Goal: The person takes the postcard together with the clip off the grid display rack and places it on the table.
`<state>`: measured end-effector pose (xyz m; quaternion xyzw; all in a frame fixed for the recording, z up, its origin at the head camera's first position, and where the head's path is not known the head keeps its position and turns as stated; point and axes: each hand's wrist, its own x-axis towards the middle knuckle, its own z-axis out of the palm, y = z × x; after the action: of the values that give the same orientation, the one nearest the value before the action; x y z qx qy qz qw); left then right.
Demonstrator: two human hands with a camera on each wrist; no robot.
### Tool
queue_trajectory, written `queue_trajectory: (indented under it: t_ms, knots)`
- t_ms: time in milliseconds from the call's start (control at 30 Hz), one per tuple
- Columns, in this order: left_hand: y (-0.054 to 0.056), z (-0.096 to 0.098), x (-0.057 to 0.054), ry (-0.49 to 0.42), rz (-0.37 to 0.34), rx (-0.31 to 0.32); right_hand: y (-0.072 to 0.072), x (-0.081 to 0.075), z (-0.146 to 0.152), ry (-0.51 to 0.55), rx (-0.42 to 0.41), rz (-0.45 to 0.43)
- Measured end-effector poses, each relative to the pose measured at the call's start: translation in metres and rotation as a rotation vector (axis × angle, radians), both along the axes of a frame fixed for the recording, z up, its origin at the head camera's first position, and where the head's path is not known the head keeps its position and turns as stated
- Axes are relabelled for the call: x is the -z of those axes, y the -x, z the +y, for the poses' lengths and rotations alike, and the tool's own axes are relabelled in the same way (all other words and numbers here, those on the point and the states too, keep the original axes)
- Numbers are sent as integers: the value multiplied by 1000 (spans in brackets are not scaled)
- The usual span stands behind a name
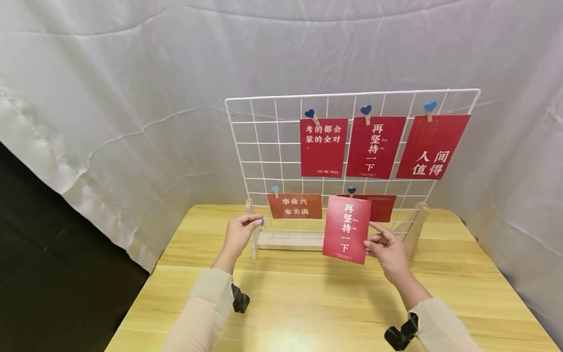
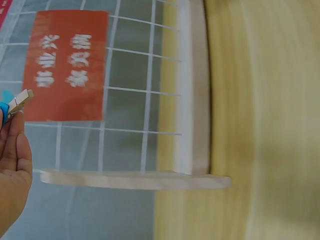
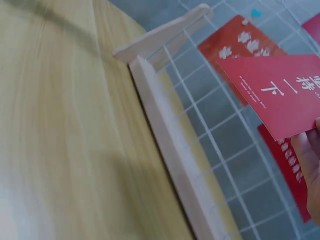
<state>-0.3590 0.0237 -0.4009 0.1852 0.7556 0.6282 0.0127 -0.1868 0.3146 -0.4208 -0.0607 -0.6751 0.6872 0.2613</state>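
My left hand (image 1: 239,234) pinches a small wooden clothespin (image 2: 20,100) with a blue heart on it, beside the lower left of the white wire grid (image 1: 259,142). In the left wrist view the clothespin's wooden tip points away from the fingers, close to an orange-red card (image 2: 65,65). My right hand (image 1: 389,252) grips the right edge of a red card (image 1: 346,230) with white characters, held upright in front of the grid. That card partly hides another red card (image 1: 382,208) clipped low on the grid.
Three red cards hang in the upper row: one at left (image 1: 323,156), one in the middle (image 1: 358,146) and one at right (image 1: 433,146), each under a heart clothespin. Wooden feet (image 1: 415,227) and a bar carry the grid on the wooden table (image 1: 281,303). Grey curtain (image 1: 154,98) surrounds it.
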Motion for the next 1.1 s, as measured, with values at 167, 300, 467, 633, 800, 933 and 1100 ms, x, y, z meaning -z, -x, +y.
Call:
queue_trajectory:
  t_ms: [167,300,467,633,800,933,1100]
  knots:
    - [-6,-9,18,17,-29,-8,-17,13,9,89,-59,94]
    - [-11,-17,31,42,-64,-27,-23,42,30,78,-103,132]
    - [-16,-24,46,62,-101,-43,-20,104,77,97,-146,162]
    - [-20,-30,62,91,-120,-59,-23,149,109,100,-58,83]
    - [-21,-33,76,108,-143,-61,-33,165,116,72,55,-34]
    - [-22,-36,85,117,-160,-56,-46,160,113,64,110,-134]
    - [-22,-39,94,124,-182,-50,-62,156,116,60,110,-180]
